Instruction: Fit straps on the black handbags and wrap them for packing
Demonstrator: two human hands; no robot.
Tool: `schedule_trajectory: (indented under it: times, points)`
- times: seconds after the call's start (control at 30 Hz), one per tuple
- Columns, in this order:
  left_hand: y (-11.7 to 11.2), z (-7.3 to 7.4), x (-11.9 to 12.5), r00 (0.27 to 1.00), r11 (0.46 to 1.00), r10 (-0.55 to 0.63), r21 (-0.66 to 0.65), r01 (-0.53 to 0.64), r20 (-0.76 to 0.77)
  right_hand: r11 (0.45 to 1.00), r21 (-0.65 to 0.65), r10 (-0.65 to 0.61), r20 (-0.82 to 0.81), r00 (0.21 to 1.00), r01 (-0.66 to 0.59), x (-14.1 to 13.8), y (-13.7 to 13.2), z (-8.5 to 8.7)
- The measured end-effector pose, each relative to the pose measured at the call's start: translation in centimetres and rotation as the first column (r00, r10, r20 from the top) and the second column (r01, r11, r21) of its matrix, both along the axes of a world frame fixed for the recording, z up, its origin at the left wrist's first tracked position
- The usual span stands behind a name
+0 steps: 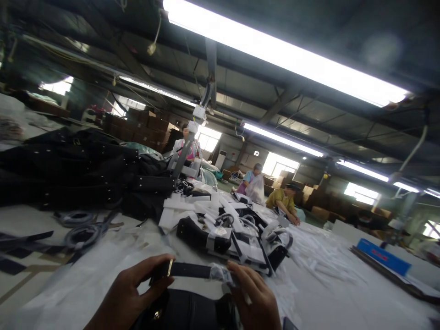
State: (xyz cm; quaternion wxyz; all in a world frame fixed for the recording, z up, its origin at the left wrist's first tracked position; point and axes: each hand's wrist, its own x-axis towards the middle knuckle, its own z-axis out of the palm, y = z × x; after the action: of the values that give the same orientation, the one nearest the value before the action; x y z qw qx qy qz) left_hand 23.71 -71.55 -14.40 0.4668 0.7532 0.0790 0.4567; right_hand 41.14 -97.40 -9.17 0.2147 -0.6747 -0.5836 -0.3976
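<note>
A black handbag [192,307] with gold-coloured metal fittings sits low at the front, its bottom cut off by the picture's edge. Its dark handle [192,270] arches above the body, with clear plastic film [220,273] wrapped at the right end. My left hand [137,288] pinches the handle's left end beside a gold buckle, thumb and forefinger closed on it. At the other end, my right hand [256,298] is wrapped round the film-covered part of the handle; some of its fingers are hidden.
Black bags with white padding [206,233] lie across the white table [326,293] ahead. Black bag pieces [85,169] are heaped at left, near grey rolls [82,233]. White strips [316,252] and a blue box [383,256] lie right. Several people work beyond.
</note>
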Motion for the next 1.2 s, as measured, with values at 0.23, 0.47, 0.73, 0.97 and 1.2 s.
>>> schedule_trajectory:
  times: [0.23, 0.47, 0.73, 0.97, 1.2]
  points:
    - [0.1, -0.9, 0.8, 0.998, 0.999, -0.024, 0.035, 0.026, -0.066, 0.996, -0.079, 0.023, -0.101, 0.995, -0.031, -1.5, 2.0, 1.3]
    - [-1.6, 1.6, 0.6, 0.999, 0.955, 0.035, 0.297, -0.022, -0.036, 0.924, -0.383, -0.076, -0.206, 0.976, -0.009, -5.7, 7.2, 5.5]
    - [0.0, 2.3, 0.4, 0.975, 0.89, 0.117, 0.456, -0.018, -0.19, 0.951, -0.309, -0.209, -0.65, 0.731, -0.003, -2.0, 1.5, 3.8]
    - [0.1, 2.8, 0.1, 0.923, 0.997, -0.063, 0.015, 0.075, -0.378, 0.987, -0.162, -0.111, -0.722, 0.683, -0.011, -0.5, -0.3, 1.8]
    - [-0.9, 4.5, 0.3, 0.9, 0.977, -0.138, 0.094, 0.193, -0.414, 0.992, -0.096, -0.006, -0.686, 0.728, -0.082, -1.0, 1.5, 3.7]
